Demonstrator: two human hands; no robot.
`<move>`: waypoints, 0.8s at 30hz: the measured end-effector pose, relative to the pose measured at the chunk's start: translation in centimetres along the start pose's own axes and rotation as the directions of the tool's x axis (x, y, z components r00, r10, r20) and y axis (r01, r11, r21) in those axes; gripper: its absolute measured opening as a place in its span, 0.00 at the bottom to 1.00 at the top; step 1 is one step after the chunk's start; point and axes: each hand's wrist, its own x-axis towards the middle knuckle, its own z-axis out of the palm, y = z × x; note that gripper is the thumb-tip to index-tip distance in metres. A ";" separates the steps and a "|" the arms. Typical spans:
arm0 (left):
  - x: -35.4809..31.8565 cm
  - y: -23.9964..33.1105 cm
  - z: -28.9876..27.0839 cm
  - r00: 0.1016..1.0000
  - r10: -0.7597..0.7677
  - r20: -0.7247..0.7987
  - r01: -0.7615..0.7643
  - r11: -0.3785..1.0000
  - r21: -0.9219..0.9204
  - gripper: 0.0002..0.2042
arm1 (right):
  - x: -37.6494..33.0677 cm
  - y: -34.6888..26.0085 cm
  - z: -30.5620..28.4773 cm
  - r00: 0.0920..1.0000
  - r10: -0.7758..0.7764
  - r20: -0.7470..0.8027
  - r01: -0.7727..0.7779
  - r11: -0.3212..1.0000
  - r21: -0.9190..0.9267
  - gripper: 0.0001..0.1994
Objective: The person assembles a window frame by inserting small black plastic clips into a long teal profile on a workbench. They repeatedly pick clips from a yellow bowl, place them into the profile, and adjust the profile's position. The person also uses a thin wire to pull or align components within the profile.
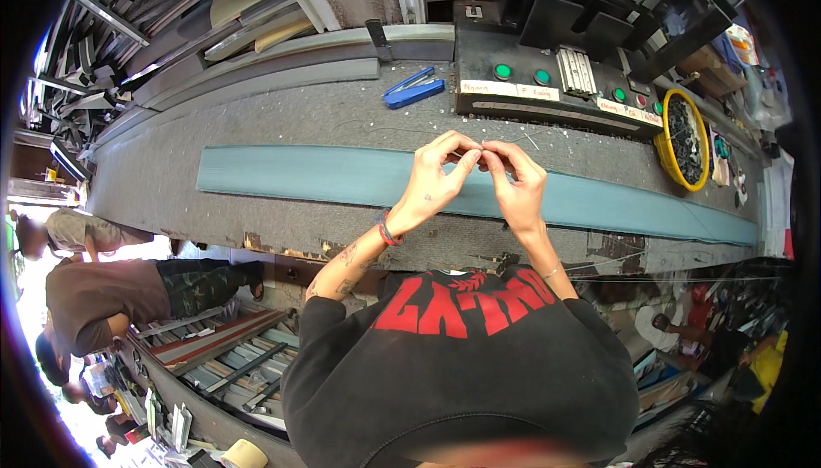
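My left hand (438, 179) and my right hand (518, 184) meet above the middle of the bench, fingertips pinched together. Between them is what looks like a thin cord, fine strands of which show on both sides of the fingers; the pinched part is too small to see well. Beneath both hands lies a long blue-green strip of folded, mesh-like material (291, 170), stretching across the bench from left to right. Beyond the hands, a blue stapler (414, 93) rests on the worn grey bench top (154, 181).
A black control box (513, 100) with green and red buttons stands at the back. Right of it is a yellow basket (705, 160) of small dark parts. Metal profiles (111, 19) crowd the far left. A person in a brown top (103, 301) is at the lower left.
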 end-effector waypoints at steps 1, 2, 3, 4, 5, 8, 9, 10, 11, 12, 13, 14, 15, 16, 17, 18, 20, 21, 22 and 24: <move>0.0 0.2 0.2 0.991 0.132 -0.022 -0.128 0.983 0.130 0.07 | 0.0 -0.1 0.0 1.000 0.018 0.007 -0.019 1.000 0.016 0.05; -0.1 0.4 0.4 0.976 0.217 -0.027 -0.202 0.942 0.269 0.04 | 0.0 -0.1 0.0 1.000 -0.008 -0.004 0.008 1.000 -0.029 0.05; -0.1 0.5 0.5 0.972 0.234 -0.017 -0.216 0.919 0.330 0.04 | 0.0 -0.2 0.2 0.999 -0.038 -0.025 0.036 0.997 -0.071 0.05; -0.1 0.7 0.7 0.964 0.266 -0.020 -0.238 0.893 0.383 0.04 | 0.0 -0.2 0.3 0.997 -0.071 -0.041 0.067 0.992 -0.108 0.05; -0.1 0.9 0.8 0.956 0.291 -0.026 -0.250 0.863 0.439 0.03 | -0.1 -0.2 0.5 0.992 -0.107 -0.066 0.096 0.984 -0.152 0.05; -0.2 1.4 1.1 0.962 0.271 -0.035 -0.233 0.879 0.415 0.04 | -0.5 -0.3 1.0 0.972 -0.198 -0.123 0.166 0.959 -0.232 0.05; -0.3 1.5 1.2 0.962 0.270 -0.046 -0.224 0.872 0.435 0.03 | -0.5 -0.3 1.1 0.972 -0.200 -0.123 0.167 0.957 -0.238 0.05; -0.3 1.7 1.2 0.962 0.269 -0.042 -0.221 0.862 0.457 0.03 | -0.5 -0.3 1.2 0.971 -0.202 -0.125 0.168 0.956 -0.242 0.06; -0.3 1.8 1.1 0.951 0.309 -0.034 -0.257 0.842 0.474 0.03 | -0.5 -0.3 1.2 0.969 -0.210 -0.133 0.174 0.955 -0.242 0.06; -0.3 1.9 1.1 0.957 0.289 -0.029 -0.243 0.851 0.465 0.03 | -0.4 -0.2 1.1 0.968 -0.216 -0.132 0.179 0.953 -0.245 0.06; -0.4 2.0 1.0 0.950 0.312 -0.021 -0.269 0.850 0.452 0.04 | -0.3 -0.2 1.1 0.964 -0.228 -0.137 0.190 0.951 -0.243 0.06; -0.4 2.1 1.0 0.950 0.309 -0.032 -0.266 0.862 0.432 0.04 | -0.1 -0.1 1.0 0.962 -0.236 -0.134 0.200 0.950 -0.240 0.07; -0.4 2.2 1.0 0.965 0.260 -0.034 -0.232 0.908 0.348 0.05 | 0.1 -0.1 0.9 0.965 -0.230 -0.128 0.201 0.958 -0.203 0.07; -0.4 2.3 1.0 0.982 0.182 -0.045 -0.165 0.953 0.252 0.07 | 0.2 -0.1 0.7 0.969 -0.219 -0.113 0.200 0.966 -0.163 0.07; -0.5 2.3 0.9 0.992 0.114 -0.061 -0.104 0.984 0.146 0.08 | 0.3 -0.1 0.6 0.974 -0.201 -0.109 0.188 0.975 -0.119 0.08; -0.5 2.3 0.9 0.996 0.075 -0.049 -0.069 0.990 0.120 0.08 | 0.3 -0.1 0.5 0.974 -0.207 -0.097 0.197 0.975 -0.104 0.08; -0.4 2.3 0.9 0.999 0.023 -0.045 -0.020 0.998 0.052 0.10 | 0.2 -0.1 0.4 0.979 -0.184 -0.086 0.178 0.981 -0.077 0.08; -0.4 2.2 0.9 0.999 0.008 -0.053 -0.007 1.000 0.010 0.10 | 0.2 -0.1 0.3 0.981 -0.181 -0.075 0.177 0.983 -0.058 0.09; -0.3 2.1 0.9 0.998 -0.008 -0.059 0.006 0.999 -0.033 0.09 | 0.1 -0.2 0.2 0.986 -0.151 -0.065 0.147 0.987 -0.058 0.08; -0.2 1.9 0.8 0.997 -0.049 -0.052 0.043 0.993 -0.106 0.09 | -0.1 -0.2 0.0 0.994 -0.099 -0.043 0.098 0.994 -0.039 0.08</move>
